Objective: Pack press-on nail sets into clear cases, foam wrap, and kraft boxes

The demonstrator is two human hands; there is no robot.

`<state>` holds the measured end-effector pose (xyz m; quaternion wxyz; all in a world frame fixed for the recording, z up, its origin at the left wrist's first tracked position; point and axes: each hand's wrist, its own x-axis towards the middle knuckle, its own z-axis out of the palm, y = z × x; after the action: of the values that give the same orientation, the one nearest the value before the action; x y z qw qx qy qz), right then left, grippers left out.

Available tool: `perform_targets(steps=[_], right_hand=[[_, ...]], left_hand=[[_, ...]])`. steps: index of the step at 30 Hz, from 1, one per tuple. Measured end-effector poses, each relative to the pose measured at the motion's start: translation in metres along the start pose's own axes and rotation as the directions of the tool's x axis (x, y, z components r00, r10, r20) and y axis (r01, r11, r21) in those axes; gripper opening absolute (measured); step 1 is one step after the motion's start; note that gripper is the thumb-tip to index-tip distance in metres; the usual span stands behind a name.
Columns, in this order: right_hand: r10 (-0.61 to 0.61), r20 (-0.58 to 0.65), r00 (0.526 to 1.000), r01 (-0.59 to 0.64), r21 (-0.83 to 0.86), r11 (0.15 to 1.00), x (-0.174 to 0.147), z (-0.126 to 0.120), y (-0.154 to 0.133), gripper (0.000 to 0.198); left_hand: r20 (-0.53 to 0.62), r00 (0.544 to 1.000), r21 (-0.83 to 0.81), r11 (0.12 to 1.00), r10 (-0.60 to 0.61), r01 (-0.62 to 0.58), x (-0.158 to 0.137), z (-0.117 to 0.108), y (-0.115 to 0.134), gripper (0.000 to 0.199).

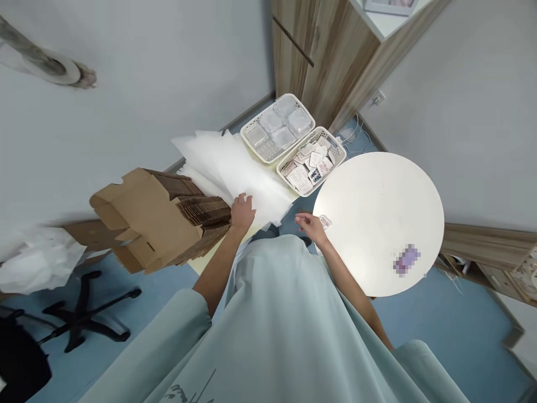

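Note:
My left hand (pixel 242 212) rests on the near end of a stack of white, thin packing sheets (pixel 235 162), its fingers apart. Just left of it stands a thick bundle of folded brown cardboard boxes (pixel 151 215). My right hand (pixel 311 225) is over the left edge of a round white table (pixel 377 207). Its fingers are loosely bent, with nothing visible between them. A small printed packet (pixel 325 222) lies on the table, right beside that hand. Beyond my hands is a white basket (pixel 342 158) full of small printed packets.
A second white basket (pixel 247 143) holds several clear plastic boxes (pixel 271 120). A pixelated purple object (pixel 406 260) lies on the table. A wooden cabinet (pixel 327 50) stands in the corner; cables (pixel 356 134) run beside it. A chair base (pixel 81 310) is at lower left.

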<state>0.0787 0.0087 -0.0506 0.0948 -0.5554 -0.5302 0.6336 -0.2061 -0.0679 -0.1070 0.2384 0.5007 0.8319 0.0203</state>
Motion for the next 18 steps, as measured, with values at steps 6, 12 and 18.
perform_targets(steps=[6, 12, 18], right_hand=[[-0.047, 0.053, 0.998, 0.049, -0.036, 0.998, 0.009, 0.018, -0.019, 0.033], [-0.051, 0.08, 0.995, 0.057, -0.064, 0.996, 0.007, 0.023, -0.016, 0.03], [-0.057, 0.089, 0.994, 0.063, -0.074, 0.995, 0.001, 0.02, -0.015, 0.029]], left_hand=[[0.004, 1.0, 0.049, 0.999, 0.001, -0.001, 0.006, 0.003, -0.004, 0.041], [0.04, 0.999, 0.048, 0.998, 0.025, -0.026, 0.008, 0.009, -0.005, 0.035], [0.02, 0.999, 0.06, 0.997, 0.038, -0.039, 0.008, 0.008, -0.003, 0.035]])
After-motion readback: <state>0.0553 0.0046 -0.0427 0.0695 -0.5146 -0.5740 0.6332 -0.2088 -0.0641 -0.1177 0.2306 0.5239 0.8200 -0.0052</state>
